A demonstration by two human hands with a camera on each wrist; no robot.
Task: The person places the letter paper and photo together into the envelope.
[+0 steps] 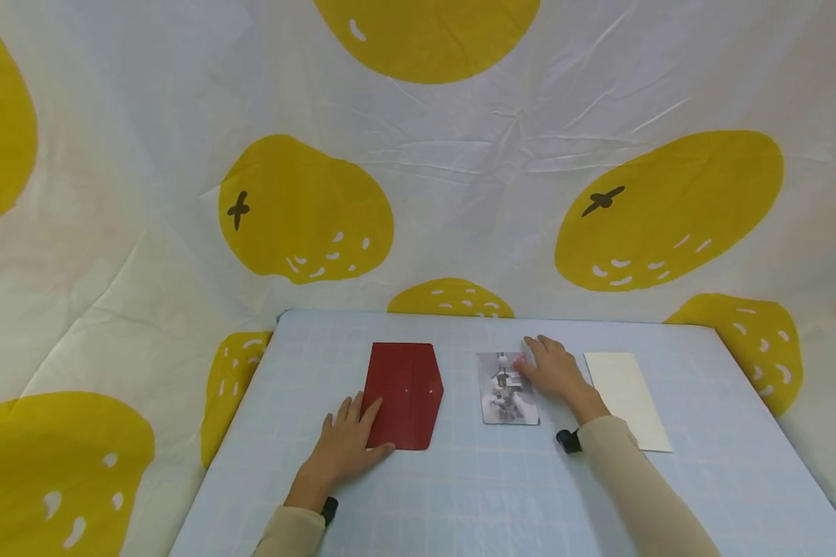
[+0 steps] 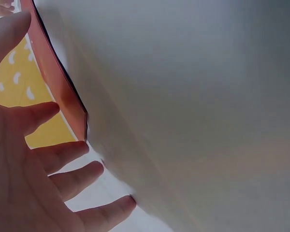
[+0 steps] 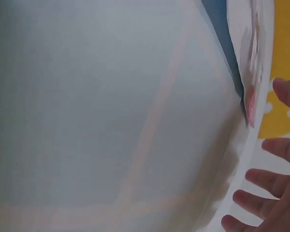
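A red envelope [image 1: 402, 391] lies on the table with its pointed flap opened out to the right. My left hand [image 1: 347, 447] rests at its lower left edge, fingers spread and fairly straight. In the left wrist view the envelope [image 2: 63, 89] appears edge-on beside the thumb and fingertips. A postcard [image 1: 505, 402] with a pale winter-like picture lies to the right of the envelope. Over its upper right edge is my right hand [image 1: 556, 373], fingers extended. The right wrist view shows the postcard [image 3: 240, 36] near the thumb, not pinched; whether the hand touches it is unclear.
A cream rectangular sheet [image 1: 623, 387] lies at the right, partly covered by my right forearm. The pale blue checked tablecloth [image 1: 460, 503] spreads beneath everything. Behind and at the sides hangs a white curtain [image 1: 460, 201] printed with yellow fruit.
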